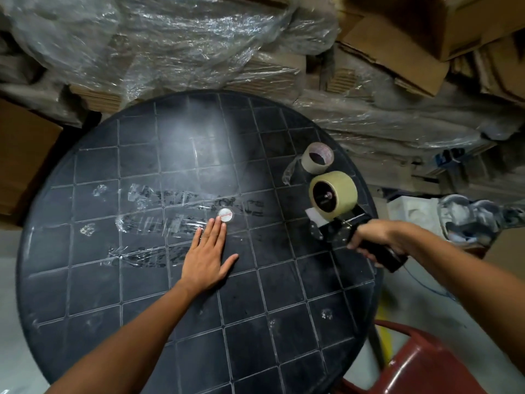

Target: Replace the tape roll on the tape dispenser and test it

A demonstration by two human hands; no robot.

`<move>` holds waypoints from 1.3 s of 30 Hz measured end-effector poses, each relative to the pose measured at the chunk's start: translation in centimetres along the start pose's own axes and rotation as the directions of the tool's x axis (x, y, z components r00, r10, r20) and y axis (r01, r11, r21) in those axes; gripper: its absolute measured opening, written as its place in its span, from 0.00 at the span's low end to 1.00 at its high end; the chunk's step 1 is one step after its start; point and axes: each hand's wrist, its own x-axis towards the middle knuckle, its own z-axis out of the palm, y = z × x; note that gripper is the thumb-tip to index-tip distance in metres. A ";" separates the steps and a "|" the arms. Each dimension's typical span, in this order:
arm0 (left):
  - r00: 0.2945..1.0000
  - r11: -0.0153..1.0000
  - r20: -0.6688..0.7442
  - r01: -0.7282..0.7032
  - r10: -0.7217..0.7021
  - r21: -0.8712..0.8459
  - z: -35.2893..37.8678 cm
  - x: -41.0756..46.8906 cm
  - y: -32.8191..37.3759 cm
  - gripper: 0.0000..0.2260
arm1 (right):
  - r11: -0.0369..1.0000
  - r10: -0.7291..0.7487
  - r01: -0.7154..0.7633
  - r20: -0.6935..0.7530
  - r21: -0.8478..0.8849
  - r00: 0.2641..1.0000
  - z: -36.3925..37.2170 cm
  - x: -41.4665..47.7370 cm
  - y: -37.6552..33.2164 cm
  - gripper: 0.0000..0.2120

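Note:
A black hand-held tape dispenser stands over the right side of the round black table, with a full tan tape roll mounted on it. My right hand is shut on its black handle. My left hand lies flat and open on the table's middle, fingertips near a small white round cap. Behind the dispenser a nearly spent tape core lies on the table. Strips of clear tape are stuck on the tabletop left of the cap.
Plastic-wrapped stacks of cardboard crowd the table's far side. Loose cardboard boxes are piled at the top right. A red plastic chair sits at the bottom right, beside the table's edge.

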 end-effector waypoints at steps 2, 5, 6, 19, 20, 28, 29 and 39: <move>1.000 1.000 0.002 0.006 -0.006 0.009 0.0 0.1 0.2 0.37 | 0.970 -0.051 0.028 0.091 0.240 0.995 1.4 1.3 0.2 0.13; 1.000 1.000 0.003 0.022 -0.022 0.022 0.1 0.1 0.6 0.36 | 0.849 -0.165 0.014 0.240 0.528 0.957 4.7 3.4 0.1 0.13; 0.999 0.999 -0.010 0.034 -0.034 0.016 0.1 0.0 0.8 0.35 | 0.795 -0.210 0.002 0.273 0.606 0.939 6.0 4.1 -0.1 0.13; 0.913 0.929 -0.179 0.349 -0.367 -0.123 1.1 0.1 1.8 0.32 | 0.565 -0.514 -0.014 0.366 0.825 0.776 14.8 10.5 -4.2 0.08; 0.912 0.930 -0.186 0.346 -0.365 -0.126 1.3 0.1 1.7 0.31 | 0.585 -0.508 0.007 0.359 0.811 0.783 15.1 10.7 -4.6 0.09; 0.913 0.930 -0.205 0.316 -0.352 -0.189 1.5 0.3 0.9 0.30 | 0.842 -0.342 0.489 -0.475 0.229 0.811 17.6 9.9 -7.4 0.27; 0.915 0.928 -0.198 0.313 -0.351 -0.201 1.4 0.2 0.9 0.29 | 0.858 -0.342 0.481 -0.497 0.182 0.798 17.8 9.8 -7.4 0.27; 0.981 0.980 -0.145 0.101 -0.126 -0.170 -3.1 -0.1 -3.0 0.31 | 0.860 -0.504 0.319 -0.561 -0.399 0.657 17.2 4.9 -7.3 0.35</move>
